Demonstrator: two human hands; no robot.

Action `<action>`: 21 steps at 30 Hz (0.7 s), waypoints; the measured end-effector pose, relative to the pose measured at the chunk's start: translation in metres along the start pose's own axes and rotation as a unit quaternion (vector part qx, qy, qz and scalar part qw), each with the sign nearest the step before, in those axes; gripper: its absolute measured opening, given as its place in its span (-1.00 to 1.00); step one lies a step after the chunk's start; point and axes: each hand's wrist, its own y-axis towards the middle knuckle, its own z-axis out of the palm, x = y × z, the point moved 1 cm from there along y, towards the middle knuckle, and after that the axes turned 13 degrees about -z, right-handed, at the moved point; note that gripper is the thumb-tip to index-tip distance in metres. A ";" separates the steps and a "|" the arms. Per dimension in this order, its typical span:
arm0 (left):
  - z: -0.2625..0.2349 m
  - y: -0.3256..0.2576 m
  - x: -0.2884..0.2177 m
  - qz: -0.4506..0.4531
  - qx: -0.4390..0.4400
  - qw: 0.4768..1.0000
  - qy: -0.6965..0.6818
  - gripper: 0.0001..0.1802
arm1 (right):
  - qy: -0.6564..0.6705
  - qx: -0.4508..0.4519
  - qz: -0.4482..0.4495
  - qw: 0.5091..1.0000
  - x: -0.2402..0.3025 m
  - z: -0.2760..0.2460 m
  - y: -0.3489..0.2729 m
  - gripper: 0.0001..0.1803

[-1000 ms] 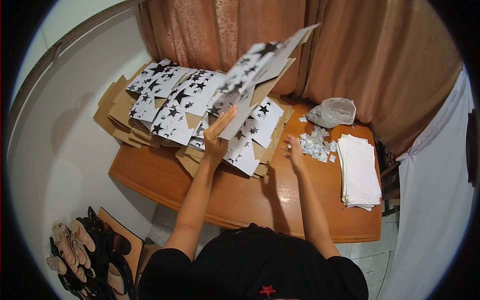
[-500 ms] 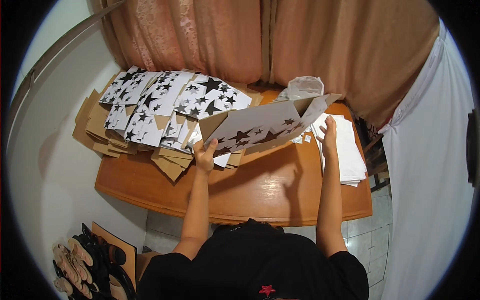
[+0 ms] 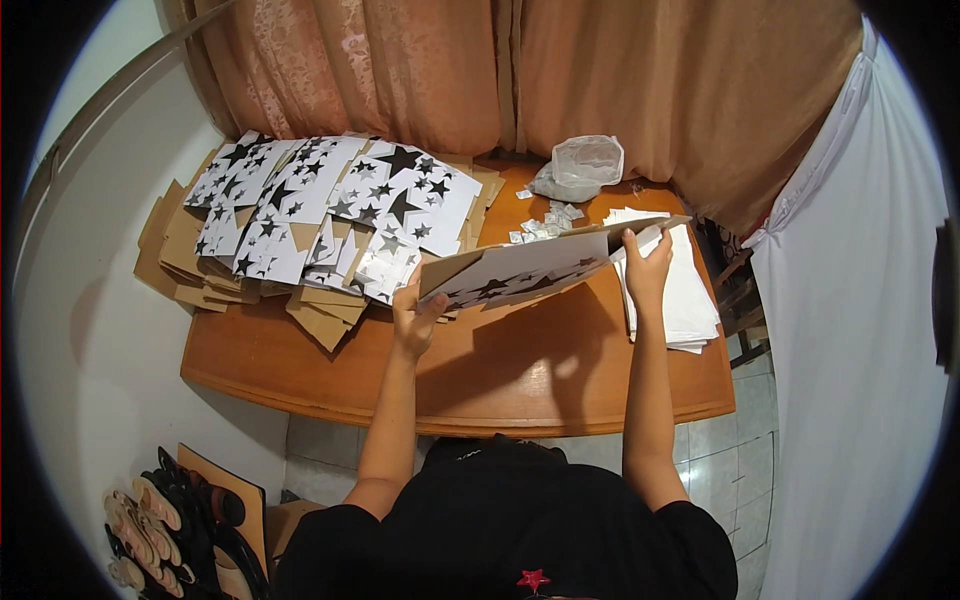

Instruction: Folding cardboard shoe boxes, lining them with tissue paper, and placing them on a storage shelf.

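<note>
I hold a flat cardboard sheet (image 3: 520, 268), white with black stars on one face, nearly level above the wooden table (image 3: 500, 375). My left hand (image 3: 413, 318) grips its near left corner. My right hand (image 3: 648, 268) grips its right end. To the left lies a large spread pile of similar star-printed cardboard sheets (image 3: 320, 215), brown on their undersides. Under my right hand sits a stack of white paper (image 3: 678, 295).
Small white bits (image 3: 545, 222) and a crumpled clear plastic bag (image 3: 583, 165) lie at the table's back. Orange-brown curtains (image 3: 450, 70) hang behind, a white cloth (image 3: 850, 330) hangs at the right. Several shoes (image 3: 170, 525) rest on the floor at lower left.
The star-printed sheet, lifted upright off the pile a second ago, has been swung down to the right and now lies almost level between both hands.
</note>
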 end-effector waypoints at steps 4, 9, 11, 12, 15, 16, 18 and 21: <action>-0.008 -0.010 0.012 -0.018 0.009 0.997 0.081 -0.56 | 0.068 0.025 0.095 0.993 0.010 -0.003 -0.011 -0.30; -0.010 -0.022 0.000 -0.059 -0.035 0.997 0.016 -0.53 | 0.174 0.015 0.127 0.976 0.028 -0.010 -0.029 -0.34; -0.023 -0.026 0.006 -0.058 -0.023 0.998 0.024 -0.51 | 0.199 0.019 0.119 0.973 0.033 -0.010 -0.041 -0.36; -0.029 -0.027 0.011 -0.117 -0.048 0.992 -0.012 -0.50 | 0.222 0.023 0.111 0.969 0.035 -0.009 -0.048 -0.38; -0.046 -0.031 0.008 -0.229 -0.047 0.972 -0.028 -0.40 | 0.263 0.034 0.098 0.959 0.041 -0.011 -0.071 -0.40; -0.044 -0.033 -0.006 -0.291 -0.072 0.954 -0.024 -0.37 | 0.284 0.041 0.091 0.954 0.041 -0.013 -0.078 -0.42; -0.049 -0.034 -0.016 -0.366 -0.035 0.929 -0.030 -0.21 | 0.268 0.042 0.045 0.961 0.017 -0.015 -0.093 -0.45; -0.059 -0.046 0.014 -0.348 -0.055 0.933 -0.077 -0.31 | 0.258 0.033 0.020 0.965 0.001 -0.021 -0.115 -0.54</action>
